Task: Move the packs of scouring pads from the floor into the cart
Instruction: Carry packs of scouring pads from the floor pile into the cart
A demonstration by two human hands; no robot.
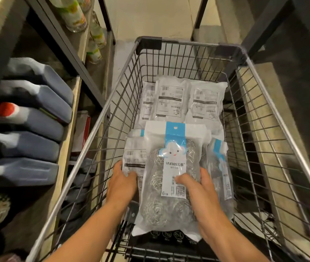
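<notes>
A wire shopping cart [101,118] fills the middle of the view, with several clear packs of steel scouring pads lying inside. Packs at the far end [171,99] lie label-side up. A front-facing pack with a blue stripe and cloud logo [169,178] lies nearest me, on top of the others. My right hand [197,188] holds its right side, thumb across the label. My left hand [121,181] holds a pack [134,157] at the cart's left, beside the front-facing one. Another pack [220,167] leans at the right.
Metal shelving stands on the left with grey-blue jugs [29,129], one with a red cap, and bottles [95,36] higher up. A dark shelf frame [282,40] runs along the right. Pale floor [156,16] shows beyond the cart.
</notes>
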